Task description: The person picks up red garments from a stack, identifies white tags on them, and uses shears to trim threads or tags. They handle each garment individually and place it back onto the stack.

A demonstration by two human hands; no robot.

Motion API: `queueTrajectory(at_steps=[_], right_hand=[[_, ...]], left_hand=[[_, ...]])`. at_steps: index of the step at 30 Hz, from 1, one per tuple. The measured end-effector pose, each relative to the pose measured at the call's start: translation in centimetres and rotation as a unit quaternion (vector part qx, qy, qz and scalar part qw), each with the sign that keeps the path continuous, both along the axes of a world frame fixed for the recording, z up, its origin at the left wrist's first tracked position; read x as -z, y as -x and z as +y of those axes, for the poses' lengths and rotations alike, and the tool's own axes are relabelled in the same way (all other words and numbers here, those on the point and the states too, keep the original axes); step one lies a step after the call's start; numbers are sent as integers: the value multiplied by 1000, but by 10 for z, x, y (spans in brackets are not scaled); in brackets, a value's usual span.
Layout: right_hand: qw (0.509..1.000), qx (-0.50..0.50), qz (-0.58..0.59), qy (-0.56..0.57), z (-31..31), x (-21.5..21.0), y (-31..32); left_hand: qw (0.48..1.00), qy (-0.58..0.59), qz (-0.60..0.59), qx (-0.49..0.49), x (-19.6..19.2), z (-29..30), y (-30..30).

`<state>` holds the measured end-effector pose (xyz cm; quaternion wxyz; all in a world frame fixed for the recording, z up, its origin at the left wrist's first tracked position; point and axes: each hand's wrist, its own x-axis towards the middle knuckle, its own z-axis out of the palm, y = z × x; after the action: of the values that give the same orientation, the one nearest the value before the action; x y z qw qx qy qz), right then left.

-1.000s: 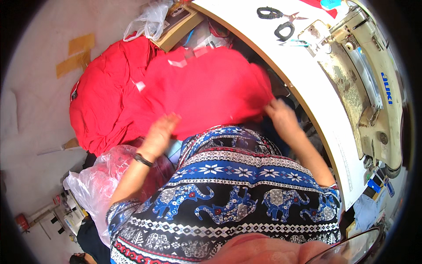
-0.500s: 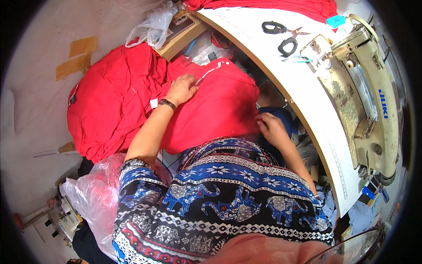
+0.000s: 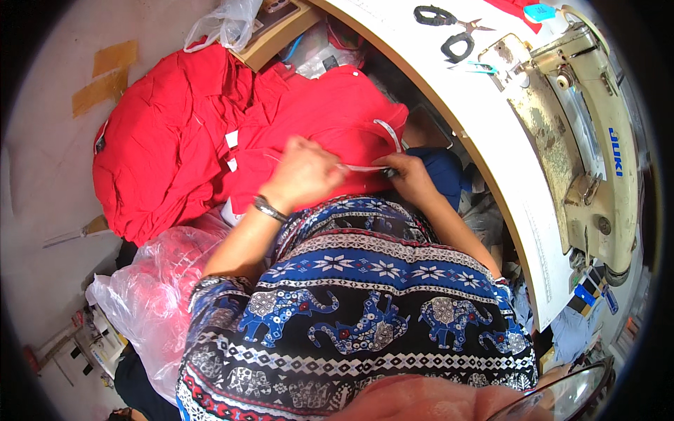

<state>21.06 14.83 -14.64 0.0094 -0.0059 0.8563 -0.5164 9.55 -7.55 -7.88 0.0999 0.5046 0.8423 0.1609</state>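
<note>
Between left hand (image 3: 303, 172) and right hand (image 3: 409, 173), both pinching it, white strip (image 3: 359, 168) across red garment (image 3: 330, 119).

White bench (image 3: 491, 133) runs along the upper right. Cream sewing machine (image 3: 576, 140) on it, paint worn on the bed. Black-handled scissors (image 3: 446, 31) lie near the bench's far end, a small turquoise object (image 3: 539, 11) just beyond. Clear plastic bag (image 3: 151, 295) with red contents at lower left. Another crumpled clear bag (image 3: 225, 24) at top. Tan tape strips (image 3: 109, 74) on the floor.
</note>
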Motion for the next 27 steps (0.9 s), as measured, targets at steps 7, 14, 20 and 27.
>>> queueTrajectory(at_steps=[7,14,20,27], right_hand=[[995,-7,19,-102,3,-18,-9],[979,-28,139,-147,-14,-56,4],[984,99,27,145,-38,-30,5],[976,112,18,184,-39,-20,-3]], left_hand=[[998,6,-58,-32,-24,-31,27],[994,-87,-65,-30,-19,-22,15],[972,-179,-152,-26,-47,-3,-12],[904,-178,-350,-168,-13,13,-25]])
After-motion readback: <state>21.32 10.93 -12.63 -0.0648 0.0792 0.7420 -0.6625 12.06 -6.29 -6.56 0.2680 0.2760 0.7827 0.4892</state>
